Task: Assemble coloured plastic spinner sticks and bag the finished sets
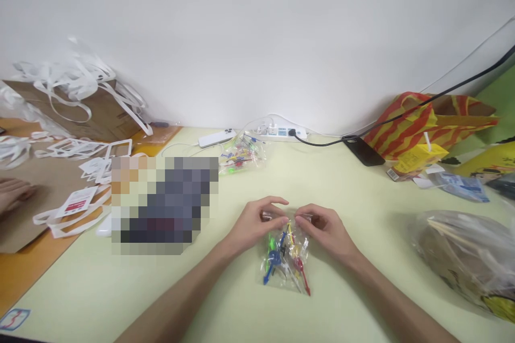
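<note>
A small clear plastic bag (284, 268) of colourful plastic arrow-shaped spinners lies on the pale green table in front of me. Blue, red, yellow, green and white pieces show through it. My left hand (261, 222) holds the bag's upper left edge, its thumb on the plastic and its index finger lifted off. At the upper right edge, my right hand (325, 229) pinches the plastic between thumb and fingers. The lower fingers of both hands are partly hidden.
Behind lie a second bag of parts (243, 155), a white phone (217, 138) and a power strip (281, 133). A dark phone (364, 151), yellow drink carton (418, 161) and plastic-wrapped bundle (462, 262) are right. Left are a blurred-out patch (164, 203), white straps (72, 72) and another person's hand (14, 193).
</note>
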Available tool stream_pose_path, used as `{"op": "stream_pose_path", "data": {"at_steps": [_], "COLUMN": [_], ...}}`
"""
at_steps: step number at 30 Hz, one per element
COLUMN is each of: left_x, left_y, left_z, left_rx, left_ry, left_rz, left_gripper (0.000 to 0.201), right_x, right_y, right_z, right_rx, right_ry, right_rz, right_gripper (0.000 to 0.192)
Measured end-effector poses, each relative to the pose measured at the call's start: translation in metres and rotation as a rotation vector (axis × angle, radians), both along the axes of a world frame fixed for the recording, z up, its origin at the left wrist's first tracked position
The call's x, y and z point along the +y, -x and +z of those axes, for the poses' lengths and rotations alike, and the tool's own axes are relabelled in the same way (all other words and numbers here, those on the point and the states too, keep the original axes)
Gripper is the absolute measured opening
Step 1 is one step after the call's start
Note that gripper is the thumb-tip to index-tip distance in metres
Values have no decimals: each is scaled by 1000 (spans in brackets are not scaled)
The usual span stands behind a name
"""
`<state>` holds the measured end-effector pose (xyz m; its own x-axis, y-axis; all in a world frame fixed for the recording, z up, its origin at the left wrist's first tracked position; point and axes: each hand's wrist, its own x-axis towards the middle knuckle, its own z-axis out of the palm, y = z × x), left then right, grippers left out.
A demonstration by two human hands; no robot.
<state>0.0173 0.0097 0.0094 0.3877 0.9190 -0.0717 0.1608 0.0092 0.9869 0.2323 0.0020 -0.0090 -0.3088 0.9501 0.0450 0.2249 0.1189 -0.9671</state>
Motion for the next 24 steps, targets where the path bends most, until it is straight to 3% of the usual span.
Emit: {"op": "stream_pose_path", "data": {"at_steps": [8,18,24], "left_x": [-3,1,3], "left_y": [-3,-1,-1], "left_z": [-1,-8,-9], "left_rx": [54,-27,9], "left_ry": [-55,-2,-48], "left_rz": [-19,57,132], "left_gripper": [27,24,19], "right_x": [-1,0,5], "right_y": [3,0,-5], "right_z": [1,2,1], "right_rx": [-99,-101,-105], "right_ry": [-54,-35,-22], "right_rz": [115,68,25], "right_gripper": [28,24,22]}}
